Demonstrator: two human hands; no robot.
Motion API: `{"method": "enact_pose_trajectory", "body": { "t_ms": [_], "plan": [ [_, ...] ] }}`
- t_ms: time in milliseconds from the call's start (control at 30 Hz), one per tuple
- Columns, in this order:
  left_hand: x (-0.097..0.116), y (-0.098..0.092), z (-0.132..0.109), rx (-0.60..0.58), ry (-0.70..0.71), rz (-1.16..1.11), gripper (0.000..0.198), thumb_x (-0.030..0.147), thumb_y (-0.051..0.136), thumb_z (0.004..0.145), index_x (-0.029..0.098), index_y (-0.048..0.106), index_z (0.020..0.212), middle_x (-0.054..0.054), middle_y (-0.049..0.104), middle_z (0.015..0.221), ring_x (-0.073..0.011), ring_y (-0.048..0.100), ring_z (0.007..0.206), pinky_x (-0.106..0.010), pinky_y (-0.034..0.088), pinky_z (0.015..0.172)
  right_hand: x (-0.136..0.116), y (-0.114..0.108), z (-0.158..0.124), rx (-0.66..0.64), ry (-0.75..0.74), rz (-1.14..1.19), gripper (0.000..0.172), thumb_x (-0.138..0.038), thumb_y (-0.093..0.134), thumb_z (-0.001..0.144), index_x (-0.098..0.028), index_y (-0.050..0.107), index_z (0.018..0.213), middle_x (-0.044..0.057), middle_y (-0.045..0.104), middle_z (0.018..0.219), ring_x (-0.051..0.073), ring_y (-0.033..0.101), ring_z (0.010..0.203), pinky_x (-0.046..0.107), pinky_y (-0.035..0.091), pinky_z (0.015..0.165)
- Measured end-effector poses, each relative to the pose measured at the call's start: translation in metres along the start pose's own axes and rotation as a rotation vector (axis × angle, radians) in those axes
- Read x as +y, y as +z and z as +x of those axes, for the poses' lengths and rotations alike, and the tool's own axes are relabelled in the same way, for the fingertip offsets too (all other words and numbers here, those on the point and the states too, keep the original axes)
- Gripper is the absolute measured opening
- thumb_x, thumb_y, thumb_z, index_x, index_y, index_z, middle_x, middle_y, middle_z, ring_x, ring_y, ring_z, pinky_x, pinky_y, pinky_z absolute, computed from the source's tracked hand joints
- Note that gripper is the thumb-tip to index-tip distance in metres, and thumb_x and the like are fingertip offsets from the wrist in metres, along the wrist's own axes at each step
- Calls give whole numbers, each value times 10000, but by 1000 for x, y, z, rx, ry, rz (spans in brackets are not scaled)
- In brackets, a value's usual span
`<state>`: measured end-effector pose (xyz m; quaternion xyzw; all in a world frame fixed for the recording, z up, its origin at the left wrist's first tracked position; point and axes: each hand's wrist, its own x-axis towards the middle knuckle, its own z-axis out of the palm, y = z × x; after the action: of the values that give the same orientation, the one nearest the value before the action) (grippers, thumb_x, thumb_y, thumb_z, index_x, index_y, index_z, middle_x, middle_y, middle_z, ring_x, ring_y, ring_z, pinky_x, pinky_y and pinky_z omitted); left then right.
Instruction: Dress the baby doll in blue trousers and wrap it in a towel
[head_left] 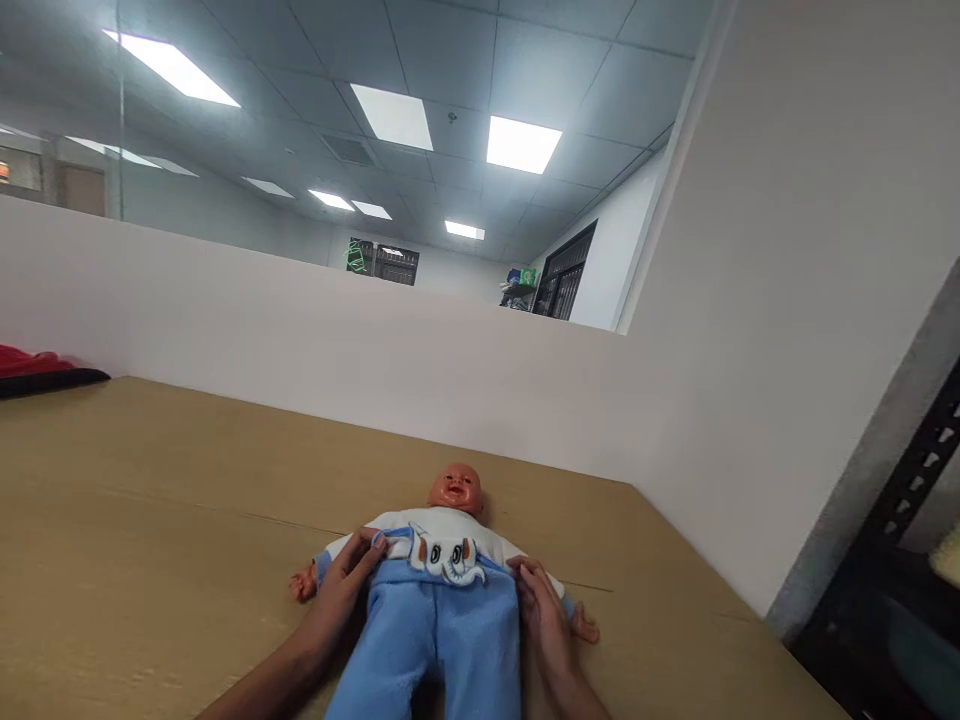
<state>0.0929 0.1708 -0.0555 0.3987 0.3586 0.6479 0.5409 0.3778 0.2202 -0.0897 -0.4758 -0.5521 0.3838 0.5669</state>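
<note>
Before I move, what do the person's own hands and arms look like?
The left hand and right hand are bare: five-fingered, ungloved, with no watch or bracelet visible. The forearms show no sleeves up to the picture's edge.

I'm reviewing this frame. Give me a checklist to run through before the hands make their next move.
1. Doll face up on the table: ok.
2. Left hand and right hand at opposite sides of the blue trousers' waist: ok.
3. Cloth firmly gripped by both hands: cannot tell; the fingertips are partly hidden.
4. Cloth smooth beside the left fingertips: not ok; it looks folded there.
5. Elephant design uncovered by the hands: ok.
6. Trouser leg ends free: cannot tell; they run out of the picture.
</note>
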Motion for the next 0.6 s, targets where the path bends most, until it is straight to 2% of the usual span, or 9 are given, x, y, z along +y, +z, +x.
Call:
{"method": "enact_pose_trajectory", "body": {
  "t_ms": [100,167,267,333,400,467,533,600],
  "plan": [
    [1,1,-1,144,154,162,562,724,841,765,220,694,966,-23,702,952,-275,622,1006,-313,485,942,-28,2,9,52,-94,-192,426,-577,552,854,-219,600,1080,185,701,1171,394,670,1142,590,527,1032],
    [0,2,-4,171,205,247,563,743,789,810,224,682,998,-30,701,947,-281,624,986,-321,485,920,-55,15,23,-12,-205,-300,363,-526,521,916,-220,586,1101,176,672,1215,363,650,1144,558,500,1046],
    [-2,3,-10,164,236,281,482,696,743,882,241,662,1019,-27,692,958,-276,630,980,-318,499,917,-94,54,51,-364,-371,-446,205,-374,553,939,-234,673,1028,97,721,1078,292,682,1035,451,525,975],
    [-3,4,-12,152,240,281,445,662,733,907,249,658,1055,-37,698,1003,-286,638,1012,-324,510,933,-109,89,72,-602,-442,-535,177,-262,591,910,-231,708,1040,85,744,1121,269,682,1092,413,524,1006],
    [-6,2,-11,146,244,288,446,654,715,924,254,652,1109,-57,706,1078,-304,644,1056,-340,516,945,-110,126,91,-819,-478,-643,318,-201,707,822,-227,737,1138,100,745,1241,292,662,1209,432,489,1093],
    [-10,-2,-7,139,260,328,451,666,667,950,253,649,1129,-78,703,1132,-320,639,1091,-363,504,974,-100,158,107,-1001,-474,-764,443,-171,810,724,-214,759,1161,125,752,1264,341,659,1238,471,492,1101],
    [-14,-6,-3,120,254,381,463,694,594,977,250,653,1091,-84,700,1106,-329,628,1084,-384,483,994,-86,181,119,-1126,-456,-864,478,-155,827,709,-221,765,1178,124,764,1255,354,677,1216,479,517,1068],
    [-17,-9,1,79,216,408,485,718,527,994,250,648,1032,-72,691,1026,-326,620,1040,-397,465,1006,-74,192,124,-1209,-449,-916,477,-151,810,743,-233,755,1210,105,769,1259,329,696,1191,436,536,1035]
  ]
}}
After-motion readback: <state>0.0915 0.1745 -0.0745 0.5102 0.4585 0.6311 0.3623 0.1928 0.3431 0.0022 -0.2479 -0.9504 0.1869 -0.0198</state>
